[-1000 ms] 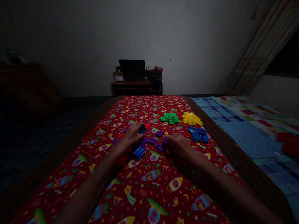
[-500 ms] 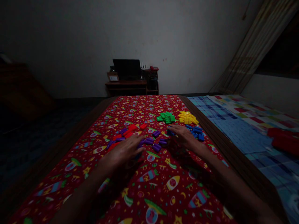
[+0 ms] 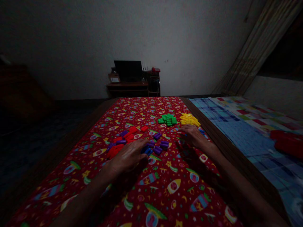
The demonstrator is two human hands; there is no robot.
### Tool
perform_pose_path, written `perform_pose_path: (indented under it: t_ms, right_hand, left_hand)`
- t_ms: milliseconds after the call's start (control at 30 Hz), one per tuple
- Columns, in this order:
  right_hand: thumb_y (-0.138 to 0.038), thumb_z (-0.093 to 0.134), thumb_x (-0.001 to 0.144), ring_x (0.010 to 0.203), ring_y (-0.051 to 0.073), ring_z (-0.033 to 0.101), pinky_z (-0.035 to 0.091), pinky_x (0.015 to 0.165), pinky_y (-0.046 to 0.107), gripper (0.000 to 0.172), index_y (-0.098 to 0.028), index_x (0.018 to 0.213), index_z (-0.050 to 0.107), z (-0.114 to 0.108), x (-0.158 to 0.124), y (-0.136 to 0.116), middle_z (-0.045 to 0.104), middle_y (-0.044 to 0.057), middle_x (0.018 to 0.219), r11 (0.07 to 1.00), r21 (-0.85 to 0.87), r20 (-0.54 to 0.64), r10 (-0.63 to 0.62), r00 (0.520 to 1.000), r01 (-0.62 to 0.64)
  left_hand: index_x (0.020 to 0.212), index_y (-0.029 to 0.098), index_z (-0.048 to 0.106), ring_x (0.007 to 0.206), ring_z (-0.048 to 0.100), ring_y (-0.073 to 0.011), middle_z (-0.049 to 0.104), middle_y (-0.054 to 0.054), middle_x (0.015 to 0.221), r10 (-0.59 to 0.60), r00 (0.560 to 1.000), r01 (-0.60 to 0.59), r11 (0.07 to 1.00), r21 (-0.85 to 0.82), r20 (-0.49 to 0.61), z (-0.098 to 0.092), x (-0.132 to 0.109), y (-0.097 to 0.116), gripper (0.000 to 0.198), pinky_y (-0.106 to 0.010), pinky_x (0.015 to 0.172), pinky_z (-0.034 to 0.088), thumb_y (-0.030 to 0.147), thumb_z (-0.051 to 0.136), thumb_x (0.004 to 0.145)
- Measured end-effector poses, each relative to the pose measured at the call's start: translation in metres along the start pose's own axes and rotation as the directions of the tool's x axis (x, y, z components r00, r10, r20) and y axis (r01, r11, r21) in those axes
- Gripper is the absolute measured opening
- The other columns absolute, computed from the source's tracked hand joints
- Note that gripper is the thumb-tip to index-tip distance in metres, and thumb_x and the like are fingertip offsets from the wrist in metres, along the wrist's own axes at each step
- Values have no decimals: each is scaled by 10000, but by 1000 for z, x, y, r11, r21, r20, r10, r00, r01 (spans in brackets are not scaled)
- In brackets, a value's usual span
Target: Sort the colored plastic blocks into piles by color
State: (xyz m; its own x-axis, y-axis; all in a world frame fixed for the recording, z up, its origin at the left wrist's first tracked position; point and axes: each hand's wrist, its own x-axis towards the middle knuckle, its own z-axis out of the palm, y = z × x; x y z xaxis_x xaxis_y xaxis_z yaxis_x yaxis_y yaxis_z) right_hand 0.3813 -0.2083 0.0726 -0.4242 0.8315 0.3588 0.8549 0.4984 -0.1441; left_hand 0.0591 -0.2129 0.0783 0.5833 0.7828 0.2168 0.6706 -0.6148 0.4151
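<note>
My left hand lies on a red patterned cloth, fingers curled over some blue pieces at its fingertips. Purple pieces and red pieces lie scattered just beyond it. My right hand rests palm down on the pile of blue pieces at the cloth's right edge and hides most of it. A green pile and a yellow pile sit just beyond that hand. The room is dim, so what the fingers hold is unclear.
The cloth covers a long wooden table. A checked blue mat with red objects lies to the right. A dark desk with a monitor stands against the far wall. A curtain hangs at the upper right.
My left hand drew back from the red pieces toward me and now sits on blue pieces. My right hand moved right and forward onto the blue pile.
</note>
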Motion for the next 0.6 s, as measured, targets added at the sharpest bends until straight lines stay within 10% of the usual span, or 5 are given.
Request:
perform_pose_path:
  t_ms: [133,300,467,600]
  right_hand:
    - [-329,473,940,722,155,633,440,658,241,345,-160,1207,611,3,4,-61,719,81,931,912,405,-38,-51,998,62]
    - [-277,561,884,661,155,639,444,611,237,364,-140,1218,611,12,2,-90,732,72,871,870,490,-27,-54,998,60]
    - [-243,582,846,750,181,675,479,677,256,244,-165,1046,697,-4,13,-40,741,72,905,919,390,-144,123,982,-58]
    - [-235,583,799,813,223,683,500,721,298,271,-154,1025,708,-15,8,33,739,98,944,921,217,-293,377,879,-323]
  left_hand:
    - [1272,253,500,946,665,-223,687,-35,1077,-45,991,11,966,-259,-126,13,15,23,529,-340,808,540,302,649,766]
    - [1263,213,496,971,664,-223,675,-77,1113,13,972,-86,949,-305,-233,38,16,29,497,-373,852,539,281,636,791]
    - [1223,219,536,984,662,-221,663,-82,1125,39,967,-106,960,-259,-252,31,16,29,405,-382,862,543,249,590,823]
    - [1127,204,594,1034,639,-220,674,-77,1094,79,942,-141,975,-171,-326,17,17,32,270,-369,898,521,251,517,872]
